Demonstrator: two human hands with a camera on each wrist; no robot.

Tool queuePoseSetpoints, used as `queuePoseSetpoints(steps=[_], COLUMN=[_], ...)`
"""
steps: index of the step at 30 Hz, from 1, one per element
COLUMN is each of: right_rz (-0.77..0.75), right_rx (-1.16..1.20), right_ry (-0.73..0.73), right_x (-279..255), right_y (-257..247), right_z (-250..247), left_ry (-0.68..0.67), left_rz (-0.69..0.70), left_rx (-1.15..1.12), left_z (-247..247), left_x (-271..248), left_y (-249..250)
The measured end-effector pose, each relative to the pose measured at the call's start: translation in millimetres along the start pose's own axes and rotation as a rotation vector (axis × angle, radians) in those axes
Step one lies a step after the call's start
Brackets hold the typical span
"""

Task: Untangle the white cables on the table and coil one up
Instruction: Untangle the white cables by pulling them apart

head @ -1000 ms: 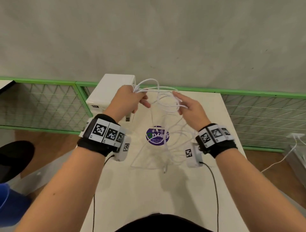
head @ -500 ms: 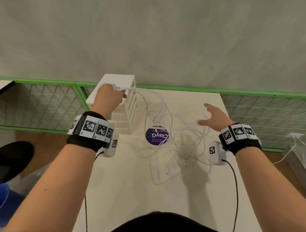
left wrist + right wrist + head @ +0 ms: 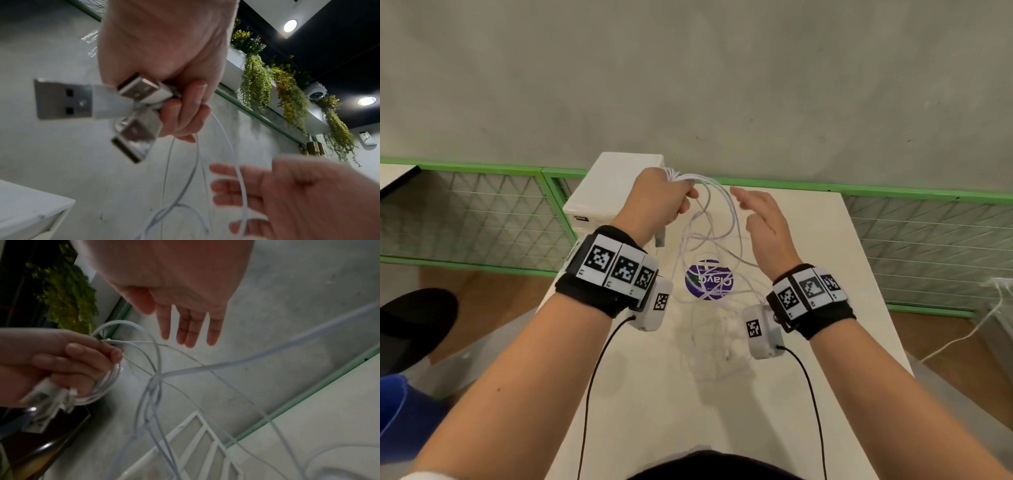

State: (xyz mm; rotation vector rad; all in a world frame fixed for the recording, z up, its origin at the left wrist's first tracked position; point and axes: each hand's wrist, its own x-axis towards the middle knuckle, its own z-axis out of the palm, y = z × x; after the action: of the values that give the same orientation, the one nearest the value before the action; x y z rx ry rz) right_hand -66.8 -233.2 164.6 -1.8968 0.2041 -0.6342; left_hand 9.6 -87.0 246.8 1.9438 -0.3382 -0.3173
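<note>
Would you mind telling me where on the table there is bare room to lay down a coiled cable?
Bare table lies along the right edge, beyond the right hand, and on the near strip below both wrists. The middle is crowded: white cables hang from the left hand over the purple sticker. The white drawer unit fills the far-left corner.

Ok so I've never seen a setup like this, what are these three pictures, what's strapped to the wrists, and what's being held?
There is no machine: a person works with bare hands, wearing wrist bands with black-and-white markers and a small camera on each. The big picture comes from a head camera looking down; the other two look along each hand. The left hand grips a bunch of white cables with their USB plugs; loops hang to the white table, over a purple sticker. The right hand is open beside the strands, holding nothing. A white box stands behind.
</note>
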Motion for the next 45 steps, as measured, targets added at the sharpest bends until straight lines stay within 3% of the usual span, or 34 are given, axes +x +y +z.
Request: queuePoseSetpoints(steps=[6, 9, 12, 14, 19, 22, 29, 37, 41, 45], right_rz=[-0.003, 0.094, 0.286, 0.302, 0.264, 0.336, 0.358, 0.334, 0.328, 0.345], right_rx=[-0.063, -0.2, -0.172, -0.24, -0.454, -0.282, 0.187, 0.257, 0.07, -0.167], right_ry=[-0.016, 0.013, -0.178, -0.255, -0.105, -0.078, -0.081, -0.155, -0.263, -0.087], right_x=[9.1, 9.8, 4.0, 3.4, 14.3, 15.7, 12.4, 16.3, 8.6, 0.4], right_y=[-5.6, 12.8, 26.1, 27.1, 24.8, 17.2, -9.1, -8.9, 9.3, 38.0], right_z=[17.4, 14.4, 12.5, 13.4, -7.9, -13.6, -12.6, -20.2, -26.0, -37.8], left_ry=[-0.094, -0.007, 0.055, 0.074, 0.131, 0.072, -0.143, -0.099, -0.04, 0.026], left_rz=[0.06, 0.105, 0.205, 0.235, 0.13, 0.029, 0.052, 0.05, 0.046, 0.068], left_rx=[0.035, -0.047, 0.076, 0.115, 0.125, 0.158, 0.229, 0.119, 0.004, -0.141], left_z=[10.6, 1.0, -3.6, -2.3, -11.2, -6.5, 25.4, 29.4, 16.9, -3.1], left_x=[-11.4, -13.1, -10.9, -10.5, 8.4, 13.6, 7.8, 11.5, 16.4, 21.0], left_y=[8.2, 14.6, 14.4, 11.4, -6.9, -19.6, -36.4, -37.3, -32.6, -29.5])
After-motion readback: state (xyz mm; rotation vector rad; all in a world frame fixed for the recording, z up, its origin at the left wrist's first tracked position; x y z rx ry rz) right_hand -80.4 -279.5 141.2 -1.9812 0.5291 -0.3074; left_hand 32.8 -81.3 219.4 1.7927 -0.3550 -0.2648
